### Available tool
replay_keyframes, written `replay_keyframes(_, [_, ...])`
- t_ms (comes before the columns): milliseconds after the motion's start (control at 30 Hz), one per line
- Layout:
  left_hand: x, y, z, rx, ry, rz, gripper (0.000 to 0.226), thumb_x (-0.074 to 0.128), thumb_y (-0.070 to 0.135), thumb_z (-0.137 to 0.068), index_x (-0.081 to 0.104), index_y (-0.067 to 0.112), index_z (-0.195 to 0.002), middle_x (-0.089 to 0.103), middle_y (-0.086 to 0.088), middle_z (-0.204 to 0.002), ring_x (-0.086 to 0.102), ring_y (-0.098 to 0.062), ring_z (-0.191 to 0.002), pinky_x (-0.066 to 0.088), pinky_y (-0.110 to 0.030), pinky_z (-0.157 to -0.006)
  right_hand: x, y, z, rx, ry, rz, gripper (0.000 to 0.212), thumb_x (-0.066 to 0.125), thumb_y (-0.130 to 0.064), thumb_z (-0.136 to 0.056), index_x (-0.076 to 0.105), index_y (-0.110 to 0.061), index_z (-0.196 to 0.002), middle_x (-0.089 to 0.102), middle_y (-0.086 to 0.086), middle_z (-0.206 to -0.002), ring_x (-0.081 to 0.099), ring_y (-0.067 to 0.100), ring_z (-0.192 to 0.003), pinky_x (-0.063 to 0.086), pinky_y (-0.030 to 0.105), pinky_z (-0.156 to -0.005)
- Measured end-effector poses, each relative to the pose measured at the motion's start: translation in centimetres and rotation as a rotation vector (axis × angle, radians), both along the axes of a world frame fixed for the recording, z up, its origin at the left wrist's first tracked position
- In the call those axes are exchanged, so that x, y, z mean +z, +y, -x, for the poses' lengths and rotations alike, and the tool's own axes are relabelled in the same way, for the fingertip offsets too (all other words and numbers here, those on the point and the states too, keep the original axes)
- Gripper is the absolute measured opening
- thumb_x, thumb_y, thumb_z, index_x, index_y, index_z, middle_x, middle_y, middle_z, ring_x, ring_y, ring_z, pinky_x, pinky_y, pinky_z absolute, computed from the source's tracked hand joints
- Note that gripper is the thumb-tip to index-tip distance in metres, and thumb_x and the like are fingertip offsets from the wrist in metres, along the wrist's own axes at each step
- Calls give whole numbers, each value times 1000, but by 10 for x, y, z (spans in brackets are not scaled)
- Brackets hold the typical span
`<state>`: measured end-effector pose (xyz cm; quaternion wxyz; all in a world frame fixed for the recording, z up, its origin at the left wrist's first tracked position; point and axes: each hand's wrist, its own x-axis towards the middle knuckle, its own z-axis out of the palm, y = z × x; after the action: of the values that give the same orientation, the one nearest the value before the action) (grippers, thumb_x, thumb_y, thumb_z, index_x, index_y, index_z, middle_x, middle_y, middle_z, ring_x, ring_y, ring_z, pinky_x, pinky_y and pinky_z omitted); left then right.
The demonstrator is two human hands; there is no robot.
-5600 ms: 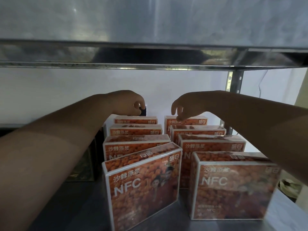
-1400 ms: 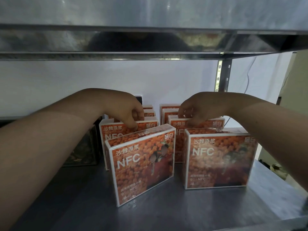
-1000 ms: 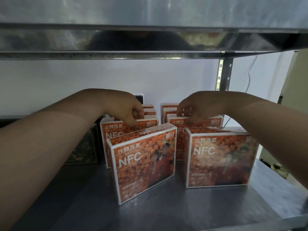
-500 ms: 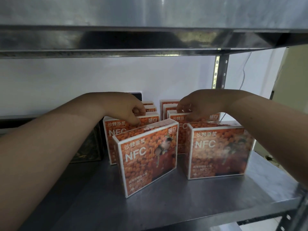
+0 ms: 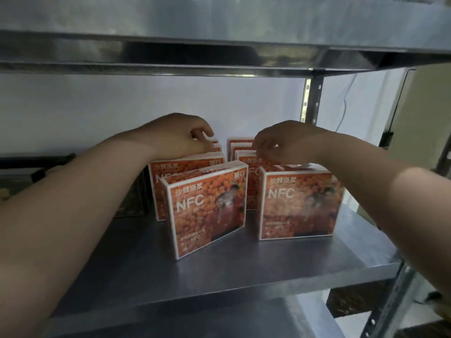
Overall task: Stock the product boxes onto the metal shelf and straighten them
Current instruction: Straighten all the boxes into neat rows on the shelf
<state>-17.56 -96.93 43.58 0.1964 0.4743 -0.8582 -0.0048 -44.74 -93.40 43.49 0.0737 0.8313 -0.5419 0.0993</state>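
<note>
Orange product boxes marked NFC stand in two rows on the metal shelf [image 5: 244, 264]. The left row's front box [image 5: 207, 211] is turned askew, its right side further back. The right row's front box [image 5: 297, 203] faces squarely forward. My left hand [image 5: 178, 137] reaches over the left row's second box [image 5: 162, 189], and its curled fingers and thumb pinch the top of a box behind it. My right hand [image 5: 280, 140] curls its fingers on the top edge of the right row's second box [image 5: 246, 162]. The rear boxes are mostly hidden.
The upper shelf [image 5: 219, 57] hangs low over the boxes. A perforated upright post [image 5: 312, 103] stands at the back right and another [image 5: 390, 301] at the front right. A dark object [image 5: 131, 198] sits left of the boxes. A lower shelf [image 5: 305, 320] shows beneath.
The view has pulled back, showing the shelf's front edge. My left hand has shifted from the second box's top to one further back. My right hand stays on the right row's tops.
</note>
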Motion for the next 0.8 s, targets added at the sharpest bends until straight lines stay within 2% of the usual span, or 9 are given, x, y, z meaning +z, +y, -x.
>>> replay_keyframes(100, [-2, 36, 22, 29, 15, 81, 40, 56, 57, -89, 60, 39, -125, 63, 18, -112, 58, -5, -101, 45, -24, -78, -5, 16, 10, 54, -44, 125, 29, 51, -42, -102, 68, -29, -122, 68, -6, -118, 60, 16, -110, 49, 33, -94])
replay_keyframes(200, [-18, 69, 47, 98, -161, 258, 51, 50, 64, -88, 57, 36, -130, 59, 11, -118, 57, -13, -104, 50, -33, -83, -14, 33, 22, 92, -92, 171, 35, 51, -57, -98, 68, -33, -116, 67, -8, -111, 61, 14, -103, 52, 36, -87])
replay_keyframes(300, [-45, 92, 68, 228, -317, 397, 53, 51, 61, -89, 56, 26, -127, 59, 0, -120, 57, -22, -106, 51, -37, -80, -31, 47, 31, 83, 30, 182, 50, 51, -69, -91, 62, -36, -127, 65, -7, -118, 60, 16, -104, 53, 36, -85])
replay_keyframes(400, [-69, 98, 77, 345, -394, 472, 51, 56, 53, -88, 57, 17, -124, 59, -7, -120, 56, -28, -108, 51, -41, -83, -47, 54, 34, 71, 78, 184, 63, 59, -65, -89, 49, -33, -142, 60, -3, -135, 59, 21, -118, 52, 38, -91])
replay_keyframes(500, [-83, 98, 73, 364, -399, 538, 53, 66, 34, -85, 56, 11, -131, 59, -11, -126, 56, -31, -112, 48, -43, -83, -57, 52, 30, 72, 98, 268, 69, 59, -65, -89, 45, -31, -147, 56, 0, -142, 56, 25, -125, 50, 41, -97])
replay_keyframes(600, [-90, 97, 62, 251, -301, 552, 54, 54, 30, -83, 57, 4, -131, 60, -16, -125, 56, -37, -112, 48, -49, -87, -65, 48, 24, 48, 142, 357, 68, 60, -66, -88, 49, -29, -144, 57, 3, -138, 54, 28, -125, 46, 45, -100])
replay_keyframes(667, [-95, 94, 49, 206, -290, 559, 58, 69, 25, -80, 55, 4, -133, 59, -17, -128, 55, -38, -115, 50, -52, -92, -72, 46, 20, 51, 138, 395, 66, 63, -62, -88, 54, -26, -142, 58, 6, -133, 52, 32, -124, 42, 50, -100])
replay_keyframes(733, [-100, 91, 35, 192, -281, 563, 73, 83, 21, -73, 52, 7, -137, 57, -15, -134, 53, -38, -120, 46, -53, -99, -78, 42, 18, 53, 118, 420, 65, 67, -59, -87, 57, -25, -141, 60, 8, -130, 53, 35, -123, 41, 53, -98])
replay_keyframes(800, [-104, 89, 25, 182, -268, 555, 79, 83, 25, -77, 45, 12, -145, 52, -12, -142, 48, -34, -130, 37, -53, -110, -82, 40, 16, 40, 83, 432, 64, 70, -56, -86, 59, -23, -140, 62, 9, -129, 55, 38, -121, 43, 54, -97])
